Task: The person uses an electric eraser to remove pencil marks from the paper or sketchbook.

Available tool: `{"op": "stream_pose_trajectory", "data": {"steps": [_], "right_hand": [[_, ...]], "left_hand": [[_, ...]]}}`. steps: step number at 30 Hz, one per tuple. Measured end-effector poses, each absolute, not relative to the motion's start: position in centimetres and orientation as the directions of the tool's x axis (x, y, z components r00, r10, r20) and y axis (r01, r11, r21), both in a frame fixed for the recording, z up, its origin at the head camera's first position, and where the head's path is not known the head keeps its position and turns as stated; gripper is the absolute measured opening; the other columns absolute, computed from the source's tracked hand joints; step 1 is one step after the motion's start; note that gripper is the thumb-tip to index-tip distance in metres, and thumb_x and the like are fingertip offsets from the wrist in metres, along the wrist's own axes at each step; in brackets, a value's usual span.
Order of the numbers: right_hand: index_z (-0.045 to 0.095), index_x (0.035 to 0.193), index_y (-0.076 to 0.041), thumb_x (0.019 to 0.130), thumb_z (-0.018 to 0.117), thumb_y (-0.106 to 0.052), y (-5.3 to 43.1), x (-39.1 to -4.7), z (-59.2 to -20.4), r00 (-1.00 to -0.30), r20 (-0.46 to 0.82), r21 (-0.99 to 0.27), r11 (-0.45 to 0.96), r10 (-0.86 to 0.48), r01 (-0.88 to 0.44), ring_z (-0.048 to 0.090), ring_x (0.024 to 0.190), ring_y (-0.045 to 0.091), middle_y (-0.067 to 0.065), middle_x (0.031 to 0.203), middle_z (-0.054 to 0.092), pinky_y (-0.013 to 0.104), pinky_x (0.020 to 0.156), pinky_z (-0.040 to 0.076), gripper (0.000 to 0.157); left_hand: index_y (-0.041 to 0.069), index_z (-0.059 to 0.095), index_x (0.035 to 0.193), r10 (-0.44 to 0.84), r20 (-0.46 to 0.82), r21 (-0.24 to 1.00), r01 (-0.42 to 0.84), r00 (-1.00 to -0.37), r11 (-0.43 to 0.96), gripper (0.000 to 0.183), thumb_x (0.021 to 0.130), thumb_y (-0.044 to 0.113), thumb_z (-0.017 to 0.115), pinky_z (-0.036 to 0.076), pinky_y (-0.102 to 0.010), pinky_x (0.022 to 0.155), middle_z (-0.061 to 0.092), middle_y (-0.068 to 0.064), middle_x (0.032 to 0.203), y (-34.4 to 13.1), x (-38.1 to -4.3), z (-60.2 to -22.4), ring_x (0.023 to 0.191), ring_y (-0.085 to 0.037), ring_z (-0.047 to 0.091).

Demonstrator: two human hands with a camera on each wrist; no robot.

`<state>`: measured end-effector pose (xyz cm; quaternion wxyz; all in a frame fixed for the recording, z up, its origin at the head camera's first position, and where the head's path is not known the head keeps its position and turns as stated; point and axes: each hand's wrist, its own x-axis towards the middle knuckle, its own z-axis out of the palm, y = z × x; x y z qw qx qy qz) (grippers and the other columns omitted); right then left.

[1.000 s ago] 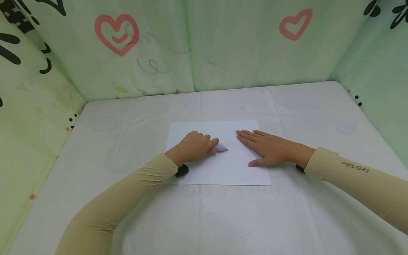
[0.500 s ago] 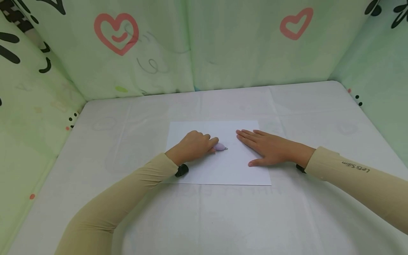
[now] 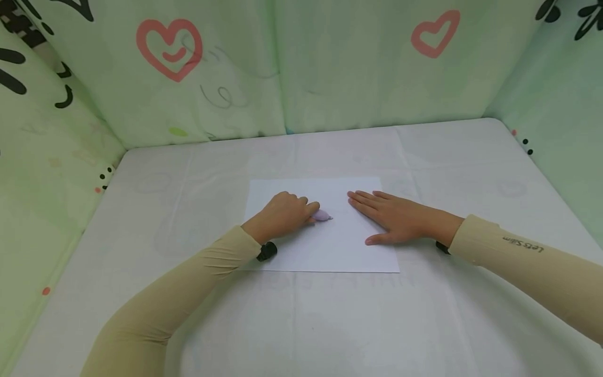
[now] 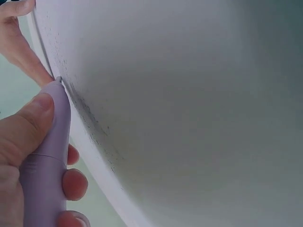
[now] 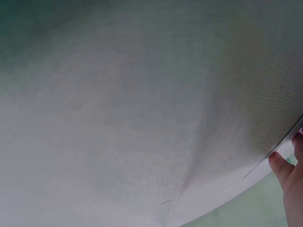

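In the head view my left hand [image 3: 282, 212] grips a thick lilac pen-shaped tool [image 3: 323, 215] over a white sheet of paper [image 3: 325, 259]. Up close in the left wrist view, the thumb lies along the tool [image 4: 47, 165] and fingers curl round its far side. Its narrow grey tip points away from the hand, close over the sheet. Dark specks and a smudge lie near that tip. My right hand [image 3: 400, 217] rests flat on the sheet's right part, thumb spread from straight fingers; its fingertips [image 5: 279, 163] show at the right wrist view's edge.
A white cloth [image 3: 301, 324] covers the table. Green curtains [image 3: 348, 68] with printed hearts enclose its back and sides. A small black wrist camera [image 3: 267, 251] sits under my left wrist, and another [image 3: 443, 248] under my right.
The lilac tool and my left hand have shifted very slightly left and away from me. My right hand stays in place on the paper.
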<state>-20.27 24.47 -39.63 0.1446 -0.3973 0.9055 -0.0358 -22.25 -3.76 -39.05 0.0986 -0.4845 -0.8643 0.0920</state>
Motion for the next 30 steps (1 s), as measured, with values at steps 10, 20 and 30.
{"op": "stream_pose_trajectory", "data": {"steps": [10, 20, 30], "right_hand": [[0.012, 0.150, -0.005, 0.088, 0.050, -0.060, 24.4, -20.4, -39.6, -0.641, -0.241, -0.176, 0.682, -0.729, -0.710, 0.013, 0.146, 0.028, 0.009, 0.159, 0.009, 0.049, 0.116, 0.015, 0.091], [0.013, 0.150, -0.005, 0.088, 0.050, -0.060, 24.5, -20.3, -39.5, -0.646, -0.242, -0.170, 0.687, -0.724, -0.706, 0.013, 0.146, 0.028, 0.009, 0.159, 0.010, 0.048, 0.116, 0.015, 0.091], [0.012, 0.150, -0.005, 0.088, 0.051, -0.059, 24.6, -20.1, -39.5, -0.654, -0.247, -0.182, 0.697, -0.716, -0.694, 0.013, 0.147, 0.028, 0.009, 0.159, 0.010, 0.049, 0.116, 0.014, 0.091]], "left_hand": [[0.012, 0.052, 0.086, 0.862, 0.070, -0.306, 0.812, -0.502, 0.498, 0.026, 0.093, 0.037, 0.055, 0.021, -0.023, 0.046, 0.055, -0.001, 0.061, -5.2, -22.2, -38.0, 0.047, -0.012, 0.038], [0.010, 0.050, 0.091, 0.822, -0.035, -0.216, 0.807, -0.569, 0.549, 0.022, 0.095, 0.030, 0.055, 0.021, -0.023, 0.047, 0.049, -0.001, 0.062, -9.3, -21.7, -37.4, 0.048, -0.013, 0.038], [0.010, 0.050, 0.091, 0.816, -0.046, -0.214, 0.804, -0.576, 0.555, 0.019, 0.093, 0.027, 0.058, 0.022, -0.024, 0.047, 0.050, -0.002, 0.062, -10.5, -21.1, -37.7, 0.048, -0.015, 0.040]]}}
